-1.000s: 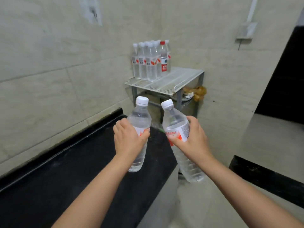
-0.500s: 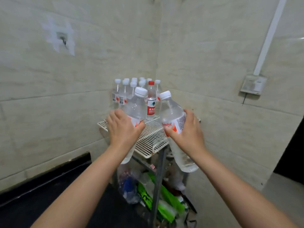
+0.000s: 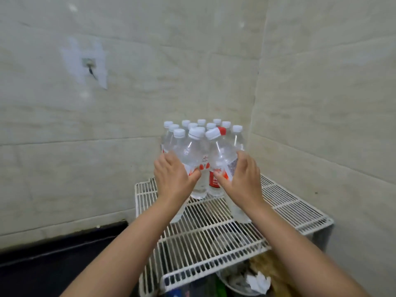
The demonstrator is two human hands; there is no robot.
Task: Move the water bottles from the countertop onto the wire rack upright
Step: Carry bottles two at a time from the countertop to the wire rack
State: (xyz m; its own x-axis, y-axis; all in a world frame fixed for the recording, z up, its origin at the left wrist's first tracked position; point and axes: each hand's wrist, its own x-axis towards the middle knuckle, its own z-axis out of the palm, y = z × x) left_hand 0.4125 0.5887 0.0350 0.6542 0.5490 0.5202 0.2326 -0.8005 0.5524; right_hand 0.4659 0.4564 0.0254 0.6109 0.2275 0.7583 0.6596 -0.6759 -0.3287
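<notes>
My left hand [image 3: 173, 179] grips a clear water bottle [image 3: 189, 153] with a white cap. My right hand [image 3: 242, 181] grips a second clear bottle [image 3: 221, 155] that leans slightly left. Both bottles hang over the white wire rack [image 3: 214, 239], their bases close to its surface; whether they touch it I cannot tell. Right behind them, several upright water bottles [image 3: 201, 127] stand clustered in the rack's back corner, one with a red cap [image 3: 222, 130].
Tiled walls meet in a corner behind the rack. The black countertop [image 3: 53, 264] lies at the lower left. Under the rack sit a bucket and crumpled rubbish [image 3: 255, 279]. A patched wall spot with a hook [image 3: 90, 65] is at the upper left.
Both hands have carried their bottles forward from over the countertop to above the rack, up against the standing cluster. The camera has closed in on the rack.
</notes>
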